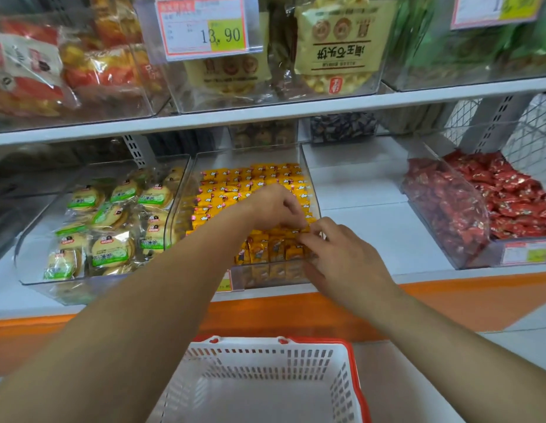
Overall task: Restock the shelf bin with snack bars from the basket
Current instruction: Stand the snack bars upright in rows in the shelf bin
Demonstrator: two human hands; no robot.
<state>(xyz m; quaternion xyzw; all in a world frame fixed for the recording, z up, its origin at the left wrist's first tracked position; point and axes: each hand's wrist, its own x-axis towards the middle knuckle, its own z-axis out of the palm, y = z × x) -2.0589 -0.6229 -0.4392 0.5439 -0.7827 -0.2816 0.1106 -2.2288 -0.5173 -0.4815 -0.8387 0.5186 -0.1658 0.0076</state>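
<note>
My two hands are up at the shelf, over the clear bin (315,193) in the middle. The bin holds the snack bars (250,184). They are small, in yellow and orange wrappers, and they lie in neat rows from the back to the front. The ones at the front stand on end against the front wall.

My left hand (274,206) reaches in from the left. Its fingers are curled down, and the tips touch the bars near the front right of the bin. I cannot tell if they hold a bar or just press on it.

My right hand (348,257) is just beside it, a bit lower, at the front right corner of the bin. Its fingers (305,238) are bent too, and the tips are on the tops of the front bars. I cannot tell if they pinch one. The two hands are very close, almost touching.

The basket (358,377) is down below my arms. It is white with a red rim and has small holes in its walls.

To the left of my bin is a bin of round biscuits (110,239) in packs with green labels. To the right, well apart on the white shelf (372,184), is a bin of red sweets (509,193). On the shelf above are more snack bags, and a price tag (204,29) that says 13.90.
</note>
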